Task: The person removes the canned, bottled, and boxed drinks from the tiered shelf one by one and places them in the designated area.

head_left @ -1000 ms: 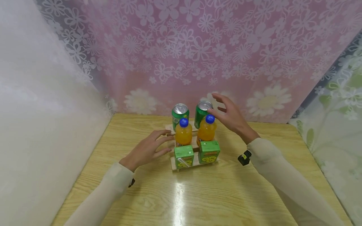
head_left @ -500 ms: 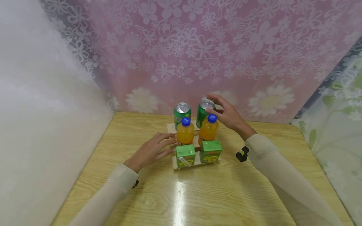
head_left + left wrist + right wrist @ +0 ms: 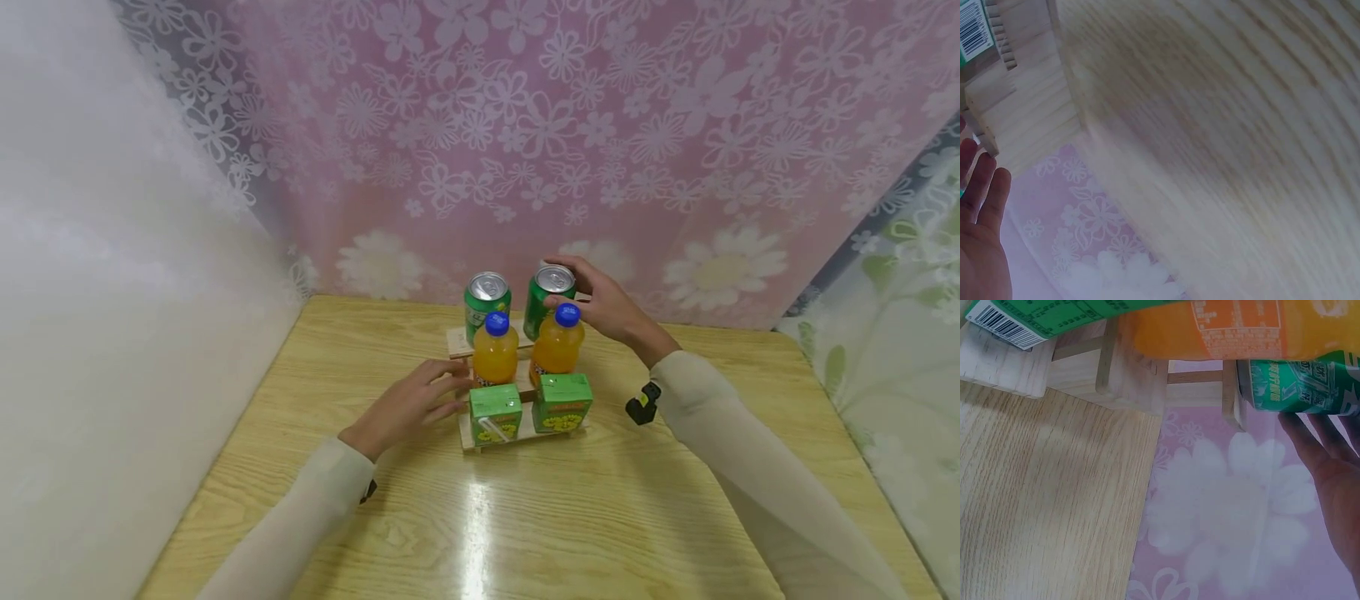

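Note:
A tiered wooden stand [image 3: 459, 342] carries drinks in three rows. On its top step stand two green drink cans: the left can [image 3: 487, 304] and the right can [image 3: 536, 308]. My right hand [image 3: 606, 307] grips the right can, thumb on its front and fingers around its back. In the right wrist view, fingers meet that can's [image 3: 1300, 387] side. My left hand [image 3: 405, 407] lies beside the stand's left side, fingers extended loosely and holding nothing. In the left wrist view, fingertips [image 3: 985, 164] are close to the stand's edge; contact cannot be told.
Two orange juice bottles with blue caps, left [image 3: 495, 360] and right [image 3: 557, 346], occupy the middle step. Two green juice boxes, left [image 3: 495, 402] and right [image 3: 562, 392], fill the bottom step. A pink flowered curtain [image 3: 450, 167] hangs behind the wooden table [image 3: 390, 525].
My right hand has closed in from beside the right can and now grips it. My left hand has drifted slightly right; the whole view has shifted a little.

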`<state>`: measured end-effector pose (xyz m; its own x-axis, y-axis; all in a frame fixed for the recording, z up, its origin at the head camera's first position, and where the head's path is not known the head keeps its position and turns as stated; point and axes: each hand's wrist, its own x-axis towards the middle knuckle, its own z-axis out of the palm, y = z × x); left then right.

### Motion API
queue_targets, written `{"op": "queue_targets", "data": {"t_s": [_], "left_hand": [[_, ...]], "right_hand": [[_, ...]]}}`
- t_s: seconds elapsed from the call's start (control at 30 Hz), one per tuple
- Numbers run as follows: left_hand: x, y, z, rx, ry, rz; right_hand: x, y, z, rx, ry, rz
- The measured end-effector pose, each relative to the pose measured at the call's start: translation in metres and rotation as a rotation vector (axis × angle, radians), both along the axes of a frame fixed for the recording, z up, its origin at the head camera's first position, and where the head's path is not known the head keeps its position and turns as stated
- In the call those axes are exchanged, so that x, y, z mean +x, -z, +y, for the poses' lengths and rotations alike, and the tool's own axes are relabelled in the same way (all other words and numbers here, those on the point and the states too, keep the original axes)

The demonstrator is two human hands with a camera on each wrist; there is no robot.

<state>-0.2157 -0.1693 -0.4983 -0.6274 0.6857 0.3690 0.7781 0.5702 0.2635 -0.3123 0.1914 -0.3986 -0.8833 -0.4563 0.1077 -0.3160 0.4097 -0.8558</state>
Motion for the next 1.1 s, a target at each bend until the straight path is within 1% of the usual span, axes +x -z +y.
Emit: {"op": "queue_targets", "data": {"t_s": [0.13, 0.27, 0.43, 0.53, 0.67, 0.77, 0.9, 1.1], "left_hand": [[0.001, 0.004, 0.000, -0.014, 0.000, 0.017], [0.000, 0.006, 0.000, -0.011, 0.001, 0.005], [0.001, 0.005, 0.001, 0.017, -0.006, -0.009], [0.001, 0.007, 0.003, 0.021, -0.018, -0.012], [0.002, 0.012, 0.004, 0.030, -0.025, -0.004], [0.003, 0.013, 0.005, 0.041, -0.031, 0.003], [0.003, 0.013, 0.005, 0.041, -0.040, -0.010], [0.001, 0.014, 0.006, 0.021, -0.048, -0.012]], "right_hand": [[-0.002, -0.002, 0.000, -0.003, -0.013, -0.015], [-0.004, -0.006, 0.000, -0.001, -0.024, -0.029], [-0.005, -0.009, 0.001, -0.005, -0.006, -0.021], [-0.005, -0.010, 0.000, 0.000, 0.012, -0.018], [-0.003, -0.011, 0.000, 0.039, 0.051, 0.002], [-0.002, -0.012, 0.000, 0.074, 0.082, 0.039], [-0.001, -0.013, 0.004, 0.083, 0.133, 0.074], [0.004, -0.018, 0.019, 0.084, 0.202, 0.117]]}}
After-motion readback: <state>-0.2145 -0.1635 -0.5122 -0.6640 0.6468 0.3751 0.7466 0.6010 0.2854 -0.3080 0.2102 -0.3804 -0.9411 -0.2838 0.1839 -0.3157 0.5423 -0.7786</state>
